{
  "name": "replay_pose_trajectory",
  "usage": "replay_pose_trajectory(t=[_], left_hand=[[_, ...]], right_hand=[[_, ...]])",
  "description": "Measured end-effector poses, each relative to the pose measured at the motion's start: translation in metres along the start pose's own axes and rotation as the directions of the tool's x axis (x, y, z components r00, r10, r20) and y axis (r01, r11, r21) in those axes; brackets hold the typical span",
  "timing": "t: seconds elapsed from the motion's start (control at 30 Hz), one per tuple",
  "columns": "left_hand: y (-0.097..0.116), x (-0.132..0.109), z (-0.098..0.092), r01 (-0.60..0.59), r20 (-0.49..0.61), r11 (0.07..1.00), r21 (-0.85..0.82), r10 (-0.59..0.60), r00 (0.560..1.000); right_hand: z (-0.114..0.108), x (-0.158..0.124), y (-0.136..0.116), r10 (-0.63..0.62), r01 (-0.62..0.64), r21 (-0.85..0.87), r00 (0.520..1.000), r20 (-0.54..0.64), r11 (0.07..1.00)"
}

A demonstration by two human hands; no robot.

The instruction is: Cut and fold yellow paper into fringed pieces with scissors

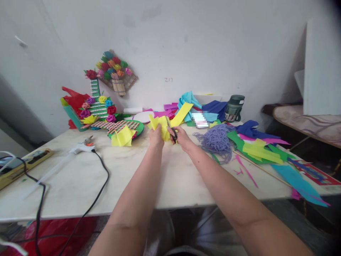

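Above the middle of the table, my left hand (157,136) pinches a sheet of yellow crepe paper (164,125). My right hand (181,138) grips a pair of scissors (173,133) with dark handles, its blades up against the yellow paper. Both hands are closed and close together. Just behind them lies a yellow paper strip (182,114). To the left, another crumpled yellow piece (123,136) rests on the edge of a round green base (138,128) with a lattice of pinkish sticks.
A glue gun (84,148) with a black cord and a power strip (29,164) lie on the left. Purple yarn (217,140), a dark green cup (234,107) and coloured paper (255,151) are on the right. Paper-flower crafts (98,106) stand at the back left.
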State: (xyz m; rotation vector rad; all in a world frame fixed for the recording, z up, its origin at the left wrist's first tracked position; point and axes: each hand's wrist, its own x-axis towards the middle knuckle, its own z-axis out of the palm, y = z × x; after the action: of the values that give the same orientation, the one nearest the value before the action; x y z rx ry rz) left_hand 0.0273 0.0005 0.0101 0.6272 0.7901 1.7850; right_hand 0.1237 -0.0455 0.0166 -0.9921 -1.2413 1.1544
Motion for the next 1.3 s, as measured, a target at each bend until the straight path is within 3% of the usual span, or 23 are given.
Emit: replay_pose_trajectory(t=[0.53, 0.9, 1.13, 1.3], left_hand=[[0.001, -0.003, 0.002, -0.025, -0.012, 0.999, -0.030, 0.024, 1.000], [0.002, -0.003, 0.002, 0.015, 0.027, 0.998, -0.056, -0.013, 1.000], [0.001, -0.002, 0.001, 0.024, 0.090, 0.998, -0.061, -0.018, 0.996], [0.001, -0.004, 0.003, 0.033, 0.055, 0.998, -0.058, -0.029, 0.998]], right_hand=[[0.007, -0.001, 0.000, -0.049, 0.047, -0.020, 0.995, -0.092, 0.999], [-0.005, -0.001, 0.000, -0.025, 0.023, 0.041, 0.999, 0.049, 0.999], [-0.008, -0.001, 0.000, -0.041, 0.040, 0.027, 0.998, 0.043, 0.999], [-0.010, 0.003, 0.004, -0.054, 0.053, 0.016, 0.998, 0.033, 0.998]])
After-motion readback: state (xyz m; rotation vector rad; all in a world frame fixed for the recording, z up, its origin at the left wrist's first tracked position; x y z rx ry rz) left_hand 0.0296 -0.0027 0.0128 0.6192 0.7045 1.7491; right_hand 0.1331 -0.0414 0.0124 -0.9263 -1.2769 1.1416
